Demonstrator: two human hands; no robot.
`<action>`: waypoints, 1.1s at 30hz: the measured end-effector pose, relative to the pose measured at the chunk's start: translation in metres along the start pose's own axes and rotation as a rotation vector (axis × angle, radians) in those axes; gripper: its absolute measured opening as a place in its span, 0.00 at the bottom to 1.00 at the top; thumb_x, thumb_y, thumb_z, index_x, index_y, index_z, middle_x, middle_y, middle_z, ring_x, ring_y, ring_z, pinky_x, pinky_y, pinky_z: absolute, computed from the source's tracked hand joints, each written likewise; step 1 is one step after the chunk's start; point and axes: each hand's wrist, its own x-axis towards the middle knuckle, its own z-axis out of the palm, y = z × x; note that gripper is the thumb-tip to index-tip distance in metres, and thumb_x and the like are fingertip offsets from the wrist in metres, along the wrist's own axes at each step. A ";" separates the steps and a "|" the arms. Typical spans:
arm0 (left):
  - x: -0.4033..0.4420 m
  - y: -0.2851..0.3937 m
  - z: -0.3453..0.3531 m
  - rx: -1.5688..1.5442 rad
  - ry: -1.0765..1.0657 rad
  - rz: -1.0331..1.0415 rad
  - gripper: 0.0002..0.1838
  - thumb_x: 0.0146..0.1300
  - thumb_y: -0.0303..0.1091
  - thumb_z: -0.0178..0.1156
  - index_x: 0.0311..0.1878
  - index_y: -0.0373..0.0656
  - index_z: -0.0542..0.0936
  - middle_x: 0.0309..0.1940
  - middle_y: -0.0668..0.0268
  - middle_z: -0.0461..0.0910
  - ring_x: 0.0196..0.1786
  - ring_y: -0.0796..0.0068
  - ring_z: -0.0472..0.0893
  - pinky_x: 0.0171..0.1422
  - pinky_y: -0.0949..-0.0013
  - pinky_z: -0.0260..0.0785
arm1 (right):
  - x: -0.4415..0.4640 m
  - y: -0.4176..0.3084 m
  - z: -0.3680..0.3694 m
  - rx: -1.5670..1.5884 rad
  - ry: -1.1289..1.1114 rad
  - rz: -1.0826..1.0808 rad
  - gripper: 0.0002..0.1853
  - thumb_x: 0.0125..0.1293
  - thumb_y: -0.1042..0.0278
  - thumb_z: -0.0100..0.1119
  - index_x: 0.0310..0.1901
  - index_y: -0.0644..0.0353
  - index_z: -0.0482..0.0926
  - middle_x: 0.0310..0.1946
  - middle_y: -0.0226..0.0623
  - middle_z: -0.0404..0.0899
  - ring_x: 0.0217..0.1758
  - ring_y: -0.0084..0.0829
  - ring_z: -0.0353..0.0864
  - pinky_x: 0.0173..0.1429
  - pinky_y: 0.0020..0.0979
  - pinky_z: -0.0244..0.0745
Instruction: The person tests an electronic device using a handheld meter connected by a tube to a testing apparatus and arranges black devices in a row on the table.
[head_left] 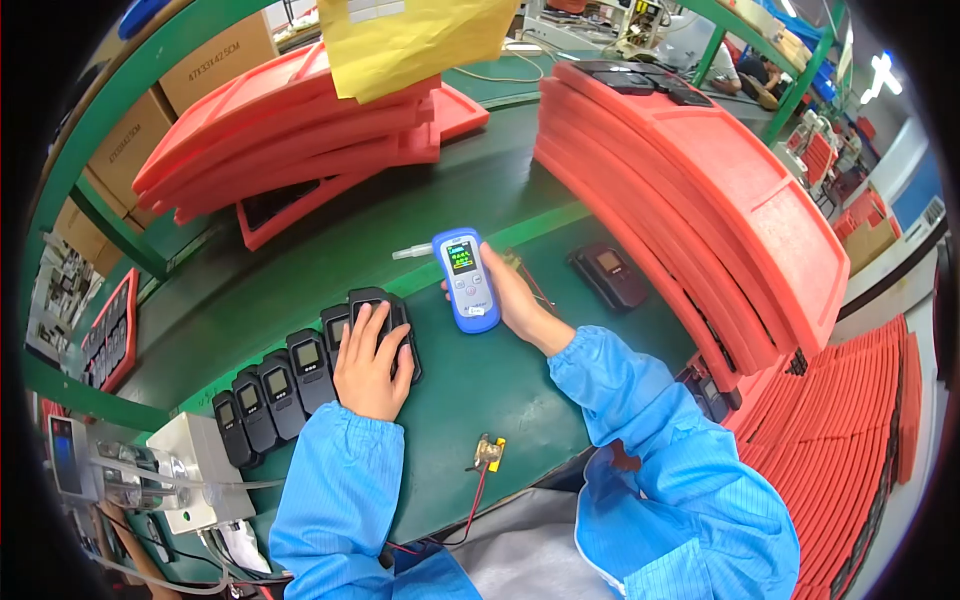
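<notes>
My right hand [518, 303] is wrapped round a blue-and-white breathalyzer [484, 307], held upright over the green mat with its small screen lit. A clear mouthpiece [410, 253] sticks out from its left side. With fingers spread, my left hand [370, 372] lies on top of a black handheld device [371, 298] at the right end of a row. Several similar black devices [281, 388] with small grey screens lean side by side to the left of that hand. A small circuit board [488, 452] with red and black wires lies on the mat near my body.
Stacked red foam trays stand at the back left [300, 135] and right [690, 190]. Another black device [609, 276] lies beside the right stack. At the left stands a white box [195, 470] with tubing. Yellow paper [415, 45] hangs overhead. More red trays [820, 450] fill the lower right.
</notes>
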 end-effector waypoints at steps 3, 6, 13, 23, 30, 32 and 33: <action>-0.005 0.000 -0.002 -0.007 -0.005 -0.015 0.11 0.57 0.31 0.60 0.44 0.47 0.82 0.60 0.62 0.74 0.66 0.58 0.70 0.69 0.50 0.63 | -0.003 0.006 0.002 0.016 0.006 0.019 0.31 0.75 0.40 0.31 0.61 0.60 0.69 0.47 0.43 0.80 0.48 0.32 0.82 0.53 0.32 0.77; -0.002 0.002 -0.001 -0.018 0.014 -0.019 0.11 0.56 0.28 0.60 0.43 0.46 0.82 0.59 0.61 0.75 0.66 0.56 0.71 0.68 0.50 0.64 | -0.001 0.005 -0.001 0.001 0.002 0.010 0.32 0.75 0.40 0.31 0.61 0.60 0.69 0.47 0.43 0.81 0.47 0.32 0.82 0.53 0.32 0.77; -0.002 0.001 -0.001 -0.009 0.013 -0.021 0.11 0.56 0.30 0.61 0.43 0.48 0.83 0.59 0.63 0.75 0.66 0.59 0.71 0.68 0.49 0.63 | -0.001 0.005 -0.001 0.017 -0.010 0.013 0.32 0.75 0.40 0.31 0.62 0.59 0.69 0.47 0.43 0.81 0.48 0.32 0.82 0.53 0.33 0.77; -0.003 0.003 -0.001 -0.024 0.024 -0.027 0.10 0.55 0.29 0.61 0.41 0.47 0.83 0.58 0.62 0.76 0.65 0.57 0.71 0.68 0.50 0.64 | -0.001 0.006 -0.002 0.010 -0.009 0.019 0.31 0.75 0.40 0.31 0.63 0.59 0.68 0.48 0.44 0.80 0.49 0.32 0.82 0.53 0.33 0.78; -0.001 0.004 -0.003 -0.035 0.036 -0.023 0.09 0.54 0.27 0.61 0.39 0.45 0.83 0.57 0.60 0.77 0.65 0.55 0.72 0.68 0.53 0.65 | 0.001 0.005 -0.003 0.012 -0.016 0.026 0.31 0.75 0.40 0.31 0.63 0.58 0.67 0.48 0.44 0.80 0.49 0.32 0.82 0.53 0.33 0.78; -0.002 0.003 -0.001 -0.032 0.031 -0.029 0.10 0.54 0.29 0.61 0.41 0.48 0.83 0.57 0.62 0.76 0.65 0.57 0.72 0.67 0.50 0.64 | 0.001 0.006 -0.004 0.020 -0.018 0.028 0.31 0.75 0.41 0.31 0.63 0.58 0.67 0.48 0.45 0.80 0.49 0.32 0.82 0.53 0.33 0.78; -0.002 0.003 -0.001 -0.031 0.029 -0.031 0.10 0.54 0.30 0.62 0.41 0.49 0.83 0.58 0.63 0.76 0.65 0.59 0.72 0.67 0.48 0.64 | 0.001 0.006 -0.004 0.025 -0.019 0.028 0.31 0.75 0.41 0.31 0.63 0.58 0.67 0.48 0.45 0.80 0.49 0.33 0.82 0.53 0.33 0.78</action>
